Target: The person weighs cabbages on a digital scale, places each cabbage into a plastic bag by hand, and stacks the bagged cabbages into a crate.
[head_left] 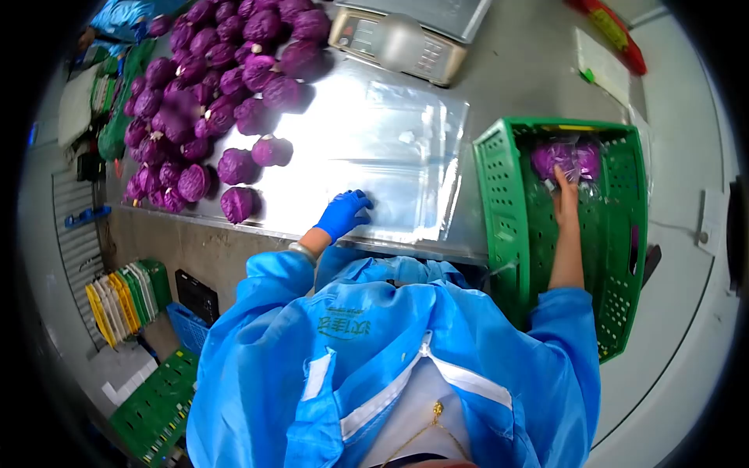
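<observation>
My left hand (343,216), in a blue glove, is over the steel table at the near edge of a stack of clear plastic bags (413,168). Its fingers are apart and slightly bent, with nothing held. Reaching into the green crate (503,210) on the right, my bare right hand (566,184) grips a clear bag of red cabbage (563,158) at the crate's far end. The fingers' undersides are hidden. To the left of the bags lies a large pile of loose red cabbages (207,93); a few sit apart, nearest my left hand.
A digital scale (398,43) stands at the table's back. Past it, at the right, are a white board (601,62) and a red and yellow packet (612,31). Coloured crates (129,300) are stacked on the floor at left, near a green crate (156,405).
</observation>
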Demonstrator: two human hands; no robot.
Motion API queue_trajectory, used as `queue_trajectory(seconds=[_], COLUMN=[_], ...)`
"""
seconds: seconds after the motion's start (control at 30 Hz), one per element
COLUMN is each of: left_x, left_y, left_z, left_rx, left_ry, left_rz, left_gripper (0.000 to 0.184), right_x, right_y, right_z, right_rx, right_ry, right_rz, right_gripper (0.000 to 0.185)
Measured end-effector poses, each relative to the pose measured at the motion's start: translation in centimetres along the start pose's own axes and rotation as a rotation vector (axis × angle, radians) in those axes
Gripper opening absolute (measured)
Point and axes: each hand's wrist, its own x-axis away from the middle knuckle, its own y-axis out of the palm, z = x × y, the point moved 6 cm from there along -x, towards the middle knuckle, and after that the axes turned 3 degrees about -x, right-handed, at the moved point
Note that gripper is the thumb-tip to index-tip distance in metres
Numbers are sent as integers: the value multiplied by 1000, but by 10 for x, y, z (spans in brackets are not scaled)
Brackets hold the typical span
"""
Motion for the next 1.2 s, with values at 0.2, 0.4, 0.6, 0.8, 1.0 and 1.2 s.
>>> queue_trajectory(seconds=[0.2, 0.4, 0.6, 0.8, 1.0, 1.2], left_x=[1, 6, -16, -11, -14, -24], left_y=[22, 26, -20, -98, -59, -72], left_z=[-53, -74, -81, -107, -119, -138], left_rx=[325, 332, 666, 467, 457, 443], left_ry=[61, 309, -16, 33, 341, 432], left_rz=[11, 16, 107, 293, 171, 75], left_gripper=[14, 25, 11, 20, 30, 30], right_x=[86, 256, 240, 219, 108, -7], right_y=[59, 348, 367, 440, 669, 870], right_z=[-116, -9, 155, 106, -17, 19], right_rx=[1269, 1126, 1446, 1341, 1124, 1464], right_ry=[-776, -520, -710, -21, -957, -1330], right_rz=[236, -877, -963, -1261, -691, -756], right_gripper=[53, 26, 48, 46, 66, 91])
